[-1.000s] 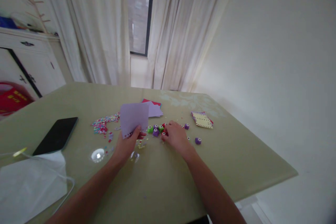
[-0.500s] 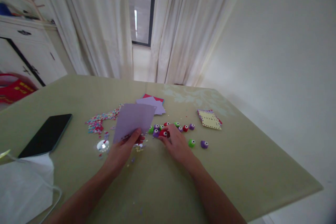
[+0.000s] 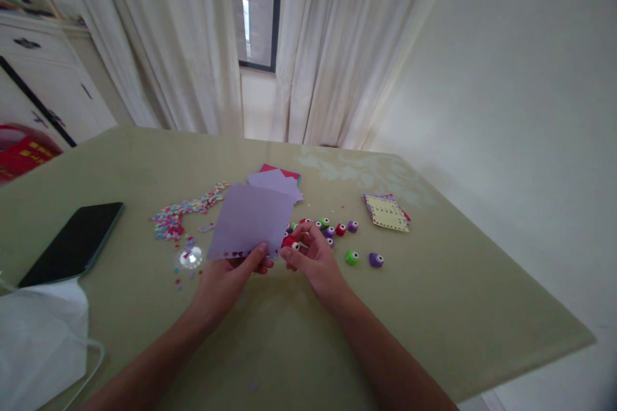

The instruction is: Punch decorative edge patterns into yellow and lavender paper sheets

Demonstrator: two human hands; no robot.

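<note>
My left hand [image 3: 234, 279] pinches a sheet of purple paper [image 3: 253, 218] between thumb and fingers. Small dark shapes, some like hearts, run along the sheet's lower edge. In my right hand [image 3: 313, 262] is a small red craft punch [image 3: 290, 243] with an eye on it, held close to the sheet's lower right corner. Whether the punch touches the paper I cannot tell. Behind my right fingers sit several more punches, among them a red punch [image 3: 340, 229] and a purple punch [image 3: 353, 226]. A green punch [image 3: 352, 257] and another purple punch [image 3: 376, 260] lie to the right.
Paper confetti [image 3: 186, 209] is scattered at the left, near a shiny clear disc [image 3: 191, 257]. Farther left are a dark phone [image 3: 72, 241] and a white face mask [image 3: 43, 340]. Purple sheets [image 3: 277, 182] lie at the back. Yellow punched paper [image 3: 387, 213] tops a stack at the right.
My right hand has lifted the red punch from the group and brought it left, beside the paper. The purple sheet has shifted slightly right and covers some punches. The camera view has tilted slightly.
</note>
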